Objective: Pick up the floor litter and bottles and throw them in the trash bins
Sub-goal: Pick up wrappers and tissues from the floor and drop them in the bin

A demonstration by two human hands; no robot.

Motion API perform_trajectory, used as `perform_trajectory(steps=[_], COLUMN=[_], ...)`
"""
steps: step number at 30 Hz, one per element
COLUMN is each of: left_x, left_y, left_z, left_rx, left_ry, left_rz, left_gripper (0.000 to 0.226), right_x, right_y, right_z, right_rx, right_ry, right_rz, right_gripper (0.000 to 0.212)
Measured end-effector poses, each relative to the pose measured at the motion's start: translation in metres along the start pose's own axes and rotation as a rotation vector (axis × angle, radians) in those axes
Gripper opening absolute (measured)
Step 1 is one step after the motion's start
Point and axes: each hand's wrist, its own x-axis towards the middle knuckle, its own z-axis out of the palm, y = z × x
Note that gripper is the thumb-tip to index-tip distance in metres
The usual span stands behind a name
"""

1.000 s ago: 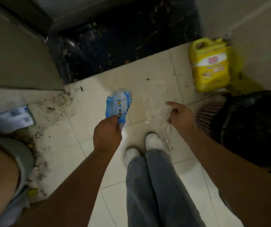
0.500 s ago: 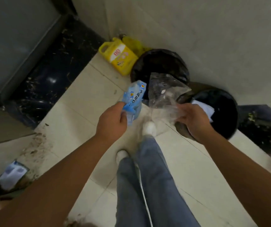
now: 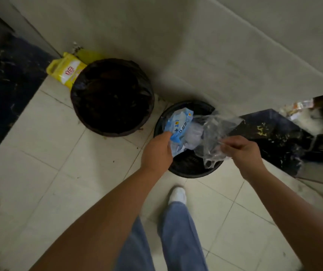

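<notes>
Pale wall (image 3: 205, 45) across the top of the frame; light tiled floor (image 3: 45, 153) below, with a dark speckled strip along the left edge and another dark block at right centre.

Two bare forearms reaching up from the bottom edge, blue trouser legs and one white shoe (image 3: 178, 195) between them at lower centre.

Large round bin (image 3: 82, 106) lined in black, standing left of centre, upright, its inside dark and unreadable. Smaller round bin (image 3: 188, 172), also black-lined, just right of and below the larger one, near it but whether touching cannot be told.

Yellow jug (image 3: 65, 72) with a white label lying against the wall at upper left, partly hidden behind the large bin's rim.

Clear plastic bag (image 3: 215, 132), crumpled, held over the small bin's opening, right of centre. Blue and white wrapper (image 3: 180, 122) beside it, also over the same opening, overlapping pale litter already inside.

Left hand (image 3: 156, 151) closed around the wrapper's lower edge, fingers curled out of sight beneath it. Right hand (image 3: 240, 149) pinched shut on the clear bag, fingertips (image 3: 225, 143) pointing left.

Blurred scraps of litter (image 3: 297, 108) on the floor at the far right edge, well apart from both bins.
</notes>
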Motion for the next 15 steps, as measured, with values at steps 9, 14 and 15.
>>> perform_trajectory(steps=[9,14,15], left_x=[0.096,0.142,0.151], left_y=[-0.047,-0.073,-0.078], left_z=[0.121,0.158,0.165], left_rx=[0.317,0.626,0.685], left_ry=[-0.214,-0.3,-0.33], left_rz=[-0.106,-0.043,-0.018], left_gripper=[0.042,0.042,0.042], right_x=[0.124,0.187,0.194], right_y=[0.101,0.155,0.164], right_z=[0.065,0.112,0.12], right_rx=[-0.515,-1.19,-1.251], right_ry=[-0.028,-0.349,-0.394], right_rz=[-0.002,-0.056,-0.053], right_gripper=[0.025,0.038,0.04])
